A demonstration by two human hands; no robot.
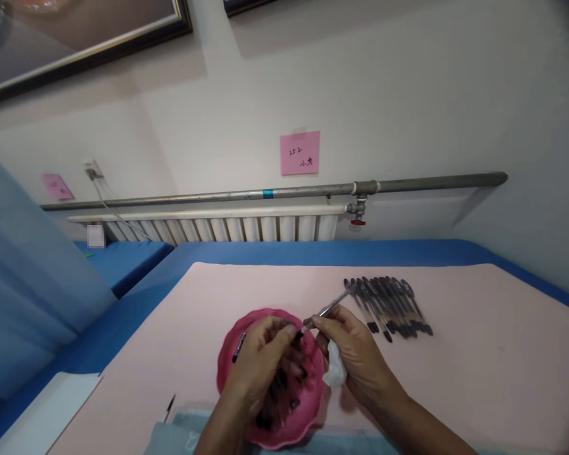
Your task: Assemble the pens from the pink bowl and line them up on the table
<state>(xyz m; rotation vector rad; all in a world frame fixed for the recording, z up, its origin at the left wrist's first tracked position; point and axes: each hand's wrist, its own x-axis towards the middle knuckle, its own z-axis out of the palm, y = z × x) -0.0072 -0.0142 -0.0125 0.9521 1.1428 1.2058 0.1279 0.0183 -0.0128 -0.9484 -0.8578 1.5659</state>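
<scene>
A slim clear-barrelled pen [332,306] is held slantwise above the right side of a pink scalloped bowl [225,373]. My right hand [363,357] pinches its barrel, and a crumpled white tissue [334,365] is tucked in the same hand. The fingers of my left hand [260,357] close around the pen's dark lower end, so that end is partly hidden. Inside the bowl lie several blurred dark pen parts [279,385]. Left of my left hand, a short black piece with a shiny strip [239,347] rests in the bowl.
Several dark pens [389,306] lie side by side on the pink sheet [478,366] at right. A thin refill-like stick [169,407] lies near a light blue cloth [180,433]. White paper [59,404] is at left. A radiator [246,226] and pipe run behind.
</scene>
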